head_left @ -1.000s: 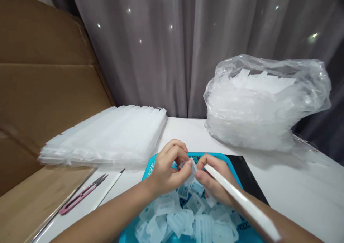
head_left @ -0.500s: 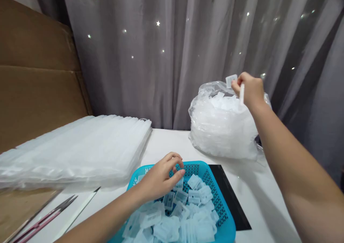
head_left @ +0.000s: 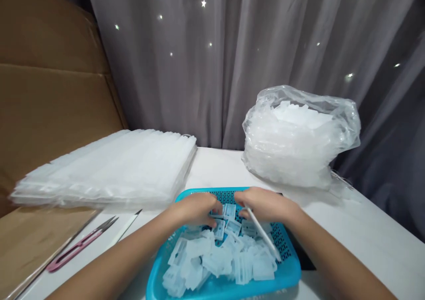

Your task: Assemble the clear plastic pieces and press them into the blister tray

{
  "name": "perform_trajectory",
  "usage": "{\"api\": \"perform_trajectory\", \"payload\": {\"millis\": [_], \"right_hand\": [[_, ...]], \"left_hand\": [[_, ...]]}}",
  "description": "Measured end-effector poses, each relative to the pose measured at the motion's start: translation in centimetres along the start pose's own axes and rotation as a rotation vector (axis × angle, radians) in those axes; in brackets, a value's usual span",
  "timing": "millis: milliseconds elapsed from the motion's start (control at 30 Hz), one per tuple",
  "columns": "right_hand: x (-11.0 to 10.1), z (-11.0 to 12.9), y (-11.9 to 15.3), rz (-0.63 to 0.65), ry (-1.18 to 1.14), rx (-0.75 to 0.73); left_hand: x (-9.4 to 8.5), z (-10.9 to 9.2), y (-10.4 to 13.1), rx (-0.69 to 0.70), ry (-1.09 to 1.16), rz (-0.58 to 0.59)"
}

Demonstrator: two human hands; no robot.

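Note:
A blue perforated basket (head_left: 295, 273) holds a heap of translucent plastic pieces (head_left: 217, 258). Over its back left part, my left hand (head_left: 199, 208) reaches down with curled fingers at the pieces; whether it grips one is hidden. My right hand (head_left: 262, 204) is over the back right part, its fingers closed round a thin white stick (head_left: 264, 234) that slants down to the right across the pieces. Behind, to the right, stands an open clear plastic bag (head_left: 292, 145) full of similar white pieces.
A wide wrapped stack of white strips (head_left: 113, 167) lies at the left, before a cardboard box (head_left: 49, 96). Pink-handled scissors (head_left: 78, 249) and a thin pale tool (head_left: 126, 227) lie left of the basket. Something flat and black (head_left: 303, 255) is partly under the basket. A grey curtain (head_left: 186, 87) hangs behind.
My right hand has come down from above the bag to the basket, still with the white stick; the white piece in its fingertips no longer shows. My left hand has lowered toward the pieces.

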State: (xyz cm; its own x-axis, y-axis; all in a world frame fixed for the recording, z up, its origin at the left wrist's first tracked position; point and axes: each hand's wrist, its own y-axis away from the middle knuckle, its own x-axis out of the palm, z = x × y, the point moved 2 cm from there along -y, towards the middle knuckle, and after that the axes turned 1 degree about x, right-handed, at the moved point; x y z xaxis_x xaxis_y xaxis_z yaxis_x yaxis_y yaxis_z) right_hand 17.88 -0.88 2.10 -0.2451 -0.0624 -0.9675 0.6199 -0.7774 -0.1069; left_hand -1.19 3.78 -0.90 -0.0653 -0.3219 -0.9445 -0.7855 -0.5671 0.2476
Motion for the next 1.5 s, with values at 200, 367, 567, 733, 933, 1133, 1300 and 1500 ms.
{"api": "perform_trajectory", "payload": {"millis": [200, 367, 567, 733, 933, 1133, 1300, 1500], "right_hand": [[5.2, -1.1, -0.2, -0.016, -0.087, -0.044], [5.4, -1.6, 0.1, -0.083, -0.159, -0.046], [6.2, -2.0, 0.3, -0.072, -0.123, -0.037], [5.3, -1.8, 0.1, -0.205, -0.158, 0.003], [4.1, -1.5, 0.3, -0.637, -0.316, 0.044], [3.7, -0.9, 1.0, -0.914, -0.539, 0.011], [3.3, -0.8, 1.2, -1.005, -0.59, 0.042], [3.1, -0.2, 1.6, -1.075, -0.371, -0.068]], "left_hand": [[0.6, 0.5, -0.4, 0.073, -0.026, 0.006], [0.6, -0.4, -0.6, 0.087, -0.05, -0.079], [0.8, -1.2, -0.7, 0.056, -0.042, -0.217], [0.2, -1.2, -0.9, 0.059, 0.022, -0.374], [-0.8, -1.1, -0.1, 0.115, 0.154, -0.758], [-1.1, -1.4, 0.8, 0.363, 0.1, -1.027], [-2.0, -2.8, 1.3, 0.543, -0.099, -1.207], [-1.9, -3.7, 1.8, 0.604, -0.299, -1.167]]}}
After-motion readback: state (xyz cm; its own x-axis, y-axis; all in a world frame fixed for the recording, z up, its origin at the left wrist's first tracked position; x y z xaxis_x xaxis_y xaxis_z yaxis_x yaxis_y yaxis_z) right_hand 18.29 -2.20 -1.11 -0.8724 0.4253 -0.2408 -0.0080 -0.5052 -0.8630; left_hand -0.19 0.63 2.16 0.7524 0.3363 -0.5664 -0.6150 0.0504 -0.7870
